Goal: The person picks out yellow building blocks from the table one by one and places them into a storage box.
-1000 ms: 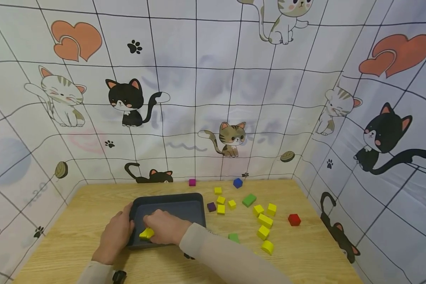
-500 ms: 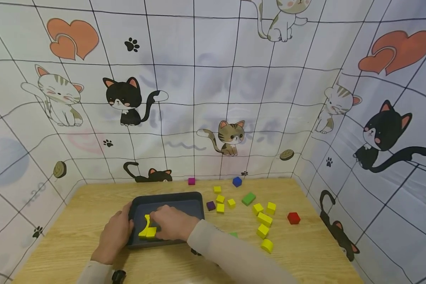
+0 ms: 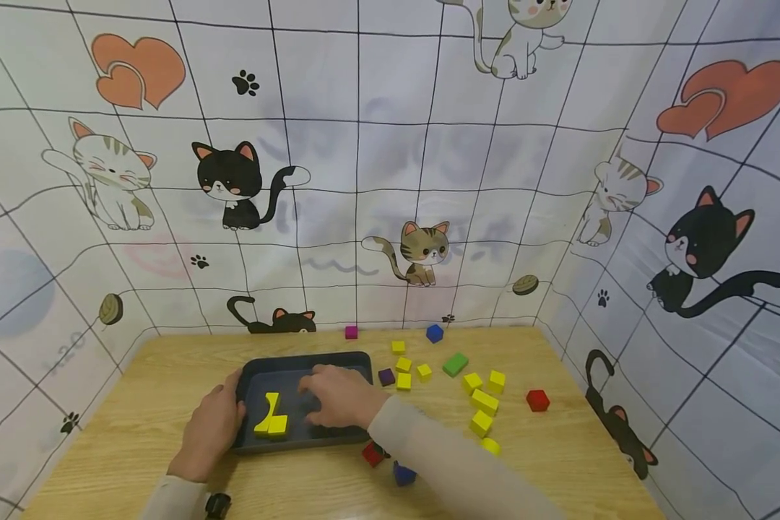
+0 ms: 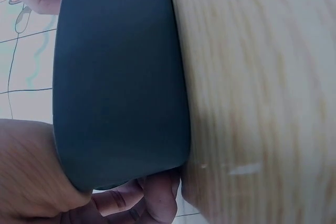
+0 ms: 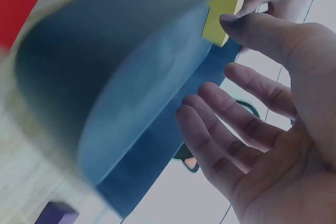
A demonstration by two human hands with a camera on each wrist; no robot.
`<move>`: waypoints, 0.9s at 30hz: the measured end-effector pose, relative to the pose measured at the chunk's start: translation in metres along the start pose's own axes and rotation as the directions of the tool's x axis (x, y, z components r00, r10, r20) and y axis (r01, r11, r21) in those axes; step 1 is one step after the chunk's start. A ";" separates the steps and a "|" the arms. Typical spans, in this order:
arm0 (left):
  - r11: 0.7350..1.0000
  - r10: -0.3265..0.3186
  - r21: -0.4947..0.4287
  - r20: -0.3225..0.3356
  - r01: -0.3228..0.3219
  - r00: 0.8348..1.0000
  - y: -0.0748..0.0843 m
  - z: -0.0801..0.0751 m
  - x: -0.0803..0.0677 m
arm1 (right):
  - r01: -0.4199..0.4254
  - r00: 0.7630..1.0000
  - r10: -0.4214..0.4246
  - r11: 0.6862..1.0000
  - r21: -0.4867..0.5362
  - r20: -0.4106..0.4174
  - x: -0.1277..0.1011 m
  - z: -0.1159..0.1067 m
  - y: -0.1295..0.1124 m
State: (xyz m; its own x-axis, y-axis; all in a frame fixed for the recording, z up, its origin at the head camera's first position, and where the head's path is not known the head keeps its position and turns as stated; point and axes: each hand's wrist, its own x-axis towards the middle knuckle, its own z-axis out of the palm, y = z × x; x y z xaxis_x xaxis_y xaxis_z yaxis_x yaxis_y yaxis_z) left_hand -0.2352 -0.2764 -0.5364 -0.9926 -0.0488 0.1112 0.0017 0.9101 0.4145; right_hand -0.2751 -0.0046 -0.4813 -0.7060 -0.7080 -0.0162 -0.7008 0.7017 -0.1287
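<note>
The tray (image 3: 357,359) is dark grey, the blocks (image 3: 270,419) in it yellow. The table (image 3: 169,361) is pale wood grain.

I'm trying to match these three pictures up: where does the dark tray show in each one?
Head view: the dark tray lies on the wooden table, lower left of centre, between the two hands.
Left wrist view: its outer wall fills the left half, with the left hand gripping its corner.
Right wrist view: its inside fills the left and middle, blurred.
Shared landmark: the yellow blocks in the tray, seen in the head and right wrist views.
</note>
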 end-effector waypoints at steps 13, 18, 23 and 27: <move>1.000 0.010 0.002 -0.015 -0.010 1.000 0.000 0.001 -0.001 | -0.107 0.991 0.110 0.993 0.043 -0.073 -0.011 -0.010 0.050; 1.000 0.016 0.002 -0.021 -0.016 1.000 0.000 0.002 0.000 | -0.149 0.984 0.155 0.987 0.063 -0.093 -0.015 -0.015 0.071; 1.000 0.006 -0.001 -0.016 -0.007 1.000 0.000 0.001 0.000 | -0.170 0.977 0.178 0.983 0.073 -0.117 -0.016 -0.014 0.089; 1.000 0.001 -0.001 -0.007 -0.001 1.000 0.001 -0.001 -0.001 | -0.175 0.973 0.183 0.982 0.073 -0.138 -0.018 -0.009 0.104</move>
State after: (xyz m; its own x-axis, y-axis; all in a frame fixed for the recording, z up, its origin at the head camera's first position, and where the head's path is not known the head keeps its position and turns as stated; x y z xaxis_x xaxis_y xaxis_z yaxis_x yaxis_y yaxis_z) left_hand -0.2345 -0.2753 -0.5354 -0.9918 -0.0511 0.1173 0.0023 0.9098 0.4150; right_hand -0.3365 0.0817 -0.4852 -0.8297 -0.5496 0.0975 -0.5574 0.8068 -0.1960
